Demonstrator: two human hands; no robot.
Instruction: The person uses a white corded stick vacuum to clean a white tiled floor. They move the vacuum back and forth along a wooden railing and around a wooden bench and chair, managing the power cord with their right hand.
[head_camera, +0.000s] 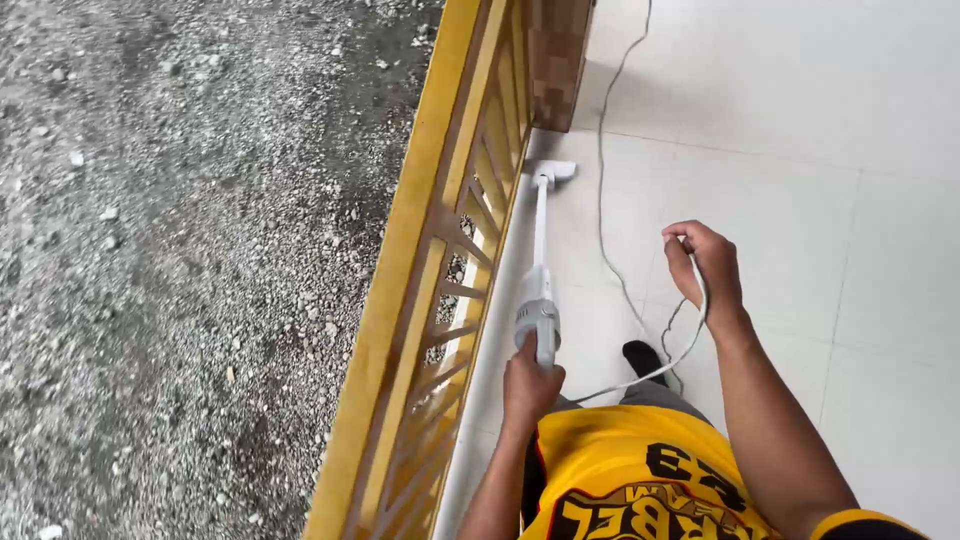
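Note:
My left hand (528, 385) grips the handle of a white stick vacuum cleaner (538, 300). Its tube runs forward along the floor edge to the flat white nozzle (553, 171), which rests beside the yellow railing. My right hand (705, 265) is raised to the right and holds a loop of the vacuum's white power cord (604, 230). The cord trails away across the tiles towards the top of the view and also curves back to the vacuum's handle. I wear a yellow shirt with dark lettering.
A yellow metal railing (420, 300) runs diagonally along the left edge of the white tiled floor (800, 150). Beyond it lies grey gravel ground (180, 250). A brown tiled pillar (555, 60) stands at the railing's far end. My dark shoe (642, 358) shows below.

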